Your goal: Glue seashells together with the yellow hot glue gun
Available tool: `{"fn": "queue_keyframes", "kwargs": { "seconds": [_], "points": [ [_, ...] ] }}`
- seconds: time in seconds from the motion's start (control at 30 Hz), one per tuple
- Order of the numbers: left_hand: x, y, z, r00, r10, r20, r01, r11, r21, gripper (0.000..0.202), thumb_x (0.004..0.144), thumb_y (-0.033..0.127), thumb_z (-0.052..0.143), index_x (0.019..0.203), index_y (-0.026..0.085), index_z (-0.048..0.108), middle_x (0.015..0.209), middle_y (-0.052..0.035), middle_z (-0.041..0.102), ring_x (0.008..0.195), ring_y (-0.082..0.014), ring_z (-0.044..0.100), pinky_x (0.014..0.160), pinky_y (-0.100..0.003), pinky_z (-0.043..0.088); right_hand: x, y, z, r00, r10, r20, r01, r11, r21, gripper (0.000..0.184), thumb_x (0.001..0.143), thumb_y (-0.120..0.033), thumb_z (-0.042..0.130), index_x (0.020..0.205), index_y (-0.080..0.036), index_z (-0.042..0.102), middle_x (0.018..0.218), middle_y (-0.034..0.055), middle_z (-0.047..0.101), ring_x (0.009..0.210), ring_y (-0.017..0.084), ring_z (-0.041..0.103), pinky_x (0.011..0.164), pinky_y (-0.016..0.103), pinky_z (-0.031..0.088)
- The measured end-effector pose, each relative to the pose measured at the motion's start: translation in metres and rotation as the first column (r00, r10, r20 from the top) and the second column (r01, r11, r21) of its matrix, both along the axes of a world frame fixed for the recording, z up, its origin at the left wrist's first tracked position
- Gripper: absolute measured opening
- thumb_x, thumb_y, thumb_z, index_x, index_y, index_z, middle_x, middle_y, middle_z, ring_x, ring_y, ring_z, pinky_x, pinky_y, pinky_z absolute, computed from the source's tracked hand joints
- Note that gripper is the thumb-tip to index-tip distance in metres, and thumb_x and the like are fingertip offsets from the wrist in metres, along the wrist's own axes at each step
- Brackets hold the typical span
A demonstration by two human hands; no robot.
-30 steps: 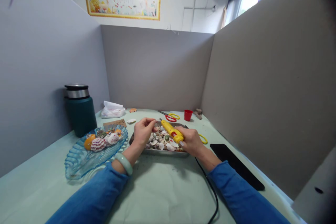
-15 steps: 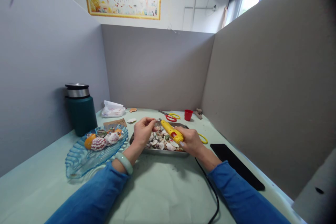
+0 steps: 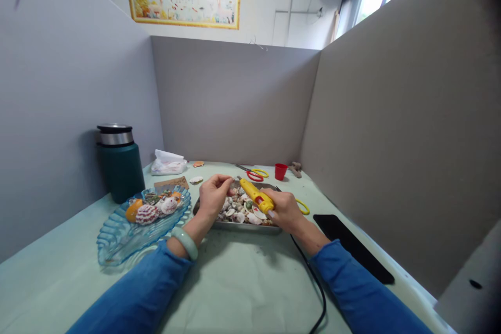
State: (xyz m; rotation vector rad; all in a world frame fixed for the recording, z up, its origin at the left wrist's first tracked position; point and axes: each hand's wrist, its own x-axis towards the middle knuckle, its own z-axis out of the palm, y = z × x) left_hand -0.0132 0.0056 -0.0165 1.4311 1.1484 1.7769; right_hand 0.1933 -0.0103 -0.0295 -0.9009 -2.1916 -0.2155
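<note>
My right hand (image 3: 285, 211) is closed around a yellow glue gun (image 3: 256, 195), whose nozzle points up and left toward my left fingertips. From its grip a black cord (image 3: 313, 271) runs down to the table's front. My left hand (image 3: 213, 195) is pinched just left of the nozzle; what sits between its fingertips is too small to make out. Below both hands lies a metal tray (image 3: 246, 227) filled with small seashells (image 3: 240, 214). To the left, a blue glass dish (image 3: 125, 242) carries striped and orange shells (image 3: 147, 214) at its far side.
A dark green bottle (image 3: 121, 172) stands at the left wall. Behind are a tissue pack (image 3: 168, 163), brown card (image 3: 172, 183), loose shells, red-and-yellow scissors (image 3: 255, 174) and a red cup (image 3: 281, 171). A black flat object (image 3: 352, 248) lies right. Grey partitions (image 3: 235, 99) enclose the table.
Almost nothing differs. Both hands and the glue gun hold nearly the same place, the nozzle still close to my left fingertips.
</note>
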Motion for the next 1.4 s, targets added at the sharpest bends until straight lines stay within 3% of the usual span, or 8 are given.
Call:
{"fn": "queue_keyframes", "kwargs": {
  "seconds": [0.37, 0.67, 0.87, 1.03, 1.2, 1.3, 1.4],
  "points": [
    [0.0007, -0.0023, 0.0018, 1.0, -0.007, -0.006, 0.007, 1.0, -0.017, 0.023, 0.068, 0.035, 0.066, 0.077, 0.013, 0.064, 0.052, 0.0001, 0.061, 0.047, -0.0119, 0.058, 0.049, -0.021, 0.043, -0.0052, -0.0054, 0.0034, 1.0, 0.013, 0.003, -0.013, 1.0, 0.007, 0.026, 0.07, -0.014, 0.052, 0.094, -0.02, 0.061, 0.079, 0.0022, 0.066, 0.062, 0.013, 0.055, 0.06, 0.022, 0.037],
    [0.0017, -0.0029, 0.0024, 1.0, 0.002, 0.003, -0.002, 1.0, -0.022, 0.026, 0.067, 0.036, 0.067, 0.076, 0.013, 0.064, 0.049, 0.0008, 0.06, 0.046, -0.0119, 0.057, 0.051, -0.021, 0.043, 0.0001, -0.0004, 0.0006, 1.0, 0.002, -0.025, -0.002, 1.0, -0.017, 0.04, 0.063, -0.011, 0.049, 0.101, -0.019, 0.06, 0.085, 0.0039, 0.068, 0.071, 0.016, 0.059, 0.065, 0.023, 0.039],
    [0.0008, -0.002, 0.0016, 1.0, -0.012, 0.001, 0.012, 1.0, -0.013, 0.025, 0.067, 0.036, 0.067, 0.076, 0.013, 0.065, 0.05, 0.0007, 0.061, 0.046, -0.0121, 0.058, 0.049, -0.021, 0.042, -0.0039, -0.0032, 0.0017, 1.0, 0.01, -0.003, -0.01, 1.0, -0.019, 0.034, 0.066, -0.012, 0.05, 0.097, -0.019, 0.062, 0.082, 0.0032, 0.067, 0.065, 0.015, 0.056, 0.061, 0.023, 0.037],
    [0.0017, -0.0023, 0.0018, 1.0, -0.012, 0.008, 0.012, 1.0, -0.006, 0.025, 0.067, 0.036, 0.067, 0.076, 0.013, 0.064, 0.05, 0.0008, 0.061, 0.047, -0.0122, 0.058, 0.051, -0.022, 0.044, -0.0018, -0.002, 0.0023, 1.0, -0.02, -0.023, 0.019, 0.999, -0.041, 0.041, 0.064, -0.012, 0.05, 0.103, -0.018, 0.061, 0.088, 0.0045, 0.068, 0.073, 0.017, 0.059, 0.066, 0.024, 0.038],
    [0.0011, -0.0009, 0.0005, 0.999, -0.038, 0.011, 0.039, 0.999, -0.014, 0.025, 0.067, 0.035, 0.067, 0.076, 0.012, 0.064, 0.049, 0.0008, 0.06, 0.046, -0.0112, 0.056, 0.049, -0.02, 0.043, -0.0039, -0.0045, 0.0022, 1.0, 0.003, 0.004, -0.002, 0.998, -0.056, 0.029, 0.072, -0.017, 0.052, 0.098, -0.019, 0.062, 0.083, 0.0032, 0.068, 0.067, 0.015, 0.057, 0.063, 0.023, 0.036],
    [-0.0016, 0.0012, 0.0005, 0.998, -0.038, 0.05, 0.039, 0.999, -0.023, 0.026, 0.066, 0.036, 0.067, 0.076, 0.012, 0.063, 0.049, 0.0009, 0.06, 0.045, -0.0109, 0.055, 0.049, -0.021, 0.043, -0.0017, -0.003, 0.0027, 0.998, -0.053, -0.021, 0.051, 0.994, -0.097, 0.027, 0.077, -0.025, 0.053, 0.103, -0.02, 0.061, 0.085, 0.0033, 0.068, 0.068, 0.015, 0.058, 0.064, 0.023, 0.036],
    [-0.0051, 0.0037, 0.001, 0.997, -0.011, 0.079, 0.014, 1.0, -0.028, 0.027, 0.065, 0.036, 0.068, 0.077, 0.012, 0.063, 0.048, 0.0007, 0.059, 0.044, -0.0108, 0.055, 0.048, -0.021, 0.043, 0.0038, 0.0015, 0.0052, 0.979, -0.203, 0.009, 0.202, 0.966, -0.162, 0.029, 0.083, -0.039, 0.05, 0.105, -0.022, 0.06, 0.084, 0.0039, 0.068, 0.072, 0.017, 0.06, 0.064, 0.024, 0.036]
  ]
}}
